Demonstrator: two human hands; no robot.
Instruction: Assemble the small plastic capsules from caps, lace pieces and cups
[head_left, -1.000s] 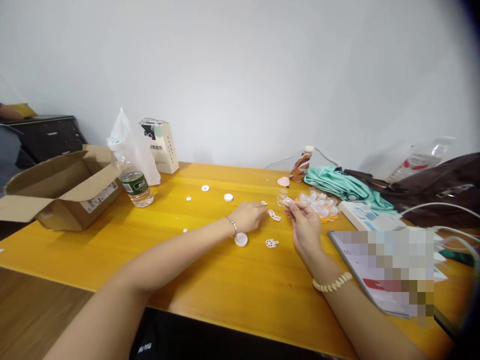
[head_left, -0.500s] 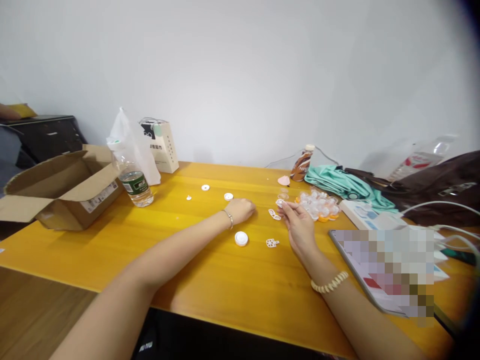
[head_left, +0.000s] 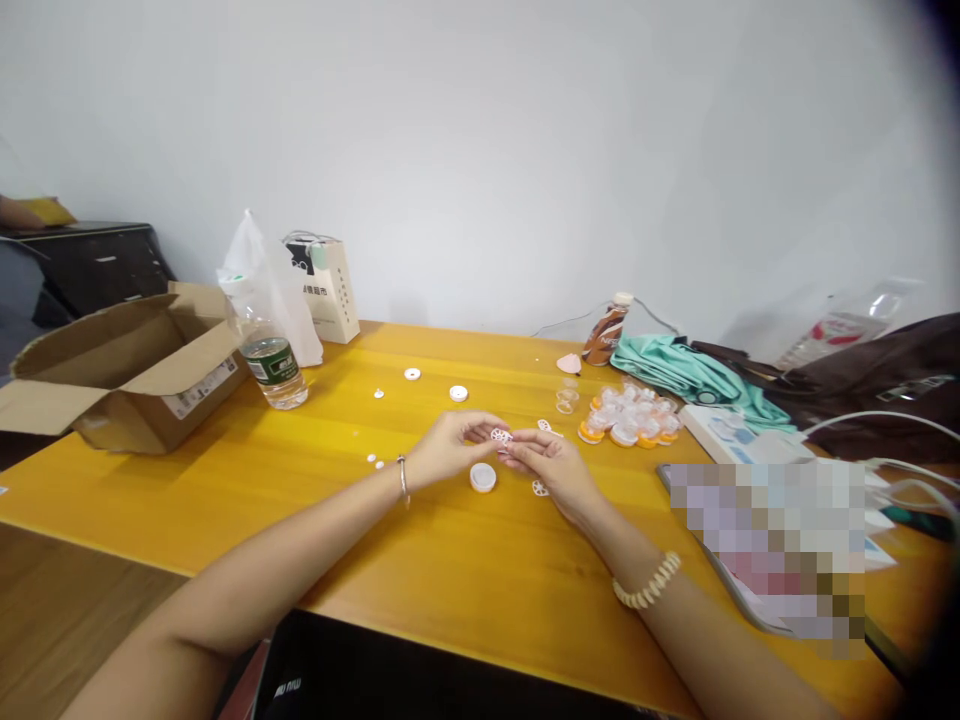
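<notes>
A small white plastic piece with cut-out holes (head_left: 499, 436) is pinched between both hands at the middle of the table. My left hand (head_left: 456, 443) grips its left side, fingers closed. From the right, my right hand (head_left: 551, 462) holds the same piece with thumb and fingers. Just below them lies a round white cap with an orange rim (head_left: 483, 478). Two more white cut-out pieces rest near my right hand, one behind it (head_left: 547, 427) and one partly hidden under it (head_left: 539, 488). A white ring (head_left: 458, 394) lies farther back.
Clear cups with orange bases (head_left: 630, 418) cluster right of my hands. A brown drink bottle (head_left: 608, 328) and a teal cloth (head_left: 675, 367) stand behind. At right lies a tablet (head_left: 750, 550). Left are a water bottle (head_left: 271, 362) and an open cardboard box (head_left: 142, 375).
My right hand has moved left with the white cut-out piece, and my left hand has drawn back to meet it and grip it. Small white bits now show left of the cap.
</notes>
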